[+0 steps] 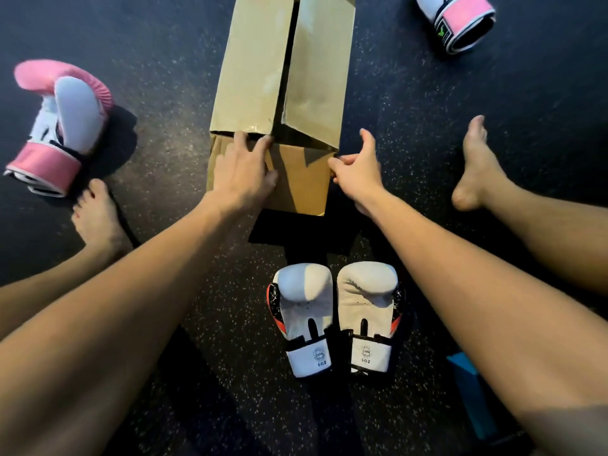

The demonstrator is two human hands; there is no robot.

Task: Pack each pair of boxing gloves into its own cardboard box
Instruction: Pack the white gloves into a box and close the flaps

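White glove pair (335, 319) waits at 6 o'clock. We press L hand (245, 169) flat, unclenched, on cardboard box (256, 60) at 12 to steady it; R hand (357, 169) curls at its 3 o'clock edge, grasp unclear.

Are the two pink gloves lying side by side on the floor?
No, one pink glove lies at the far left and the other pink glove at the top right, with the cardboard box between them.
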